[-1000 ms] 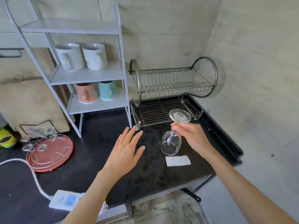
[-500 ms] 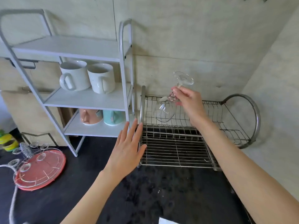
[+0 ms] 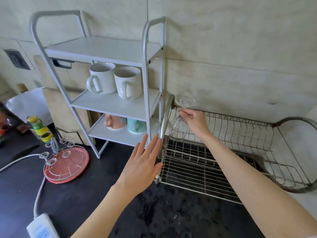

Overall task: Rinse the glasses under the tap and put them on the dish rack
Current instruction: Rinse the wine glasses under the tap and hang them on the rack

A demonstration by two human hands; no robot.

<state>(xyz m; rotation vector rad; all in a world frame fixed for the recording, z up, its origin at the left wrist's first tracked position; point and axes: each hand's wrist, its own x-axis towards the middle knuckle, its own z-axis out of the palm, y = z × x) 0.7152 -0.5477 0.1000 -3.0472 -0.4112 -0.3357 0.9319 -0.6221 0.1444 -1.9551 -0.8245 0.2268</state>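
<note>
A clear stemmed glass [image 3: 178, 129] hangs upside down, foot up, at the left end of the upper tier of the two-tier metal dish rack [image 3: 240, 133]. My right hand [image 3: 194, 121] pinches its stem. The bowl's rim is at or just above the upper tier's wires; I cannot tell if it touches. My left hand [image 3: 142, 166] is flat with straight fingers, held just left of the rack's curved left frame and holding nothing.
A white shelf unit [image 3: 113, 103] left of the rack holds two white mugs [image 3: 115, 81] and a pink and a teal cup. A red round tray [image 3: 66, 164] with wire holders, a white power strip [image 3: 42, 227] with cable, and bottles [image 3: 38, 127] sit on the dark counter.
My right hand has carried the inverted glass from above the counter up and back to the rack's upper tier and lowered it at the left end. My left hand stayed flat near the rack's left frame.
</note>
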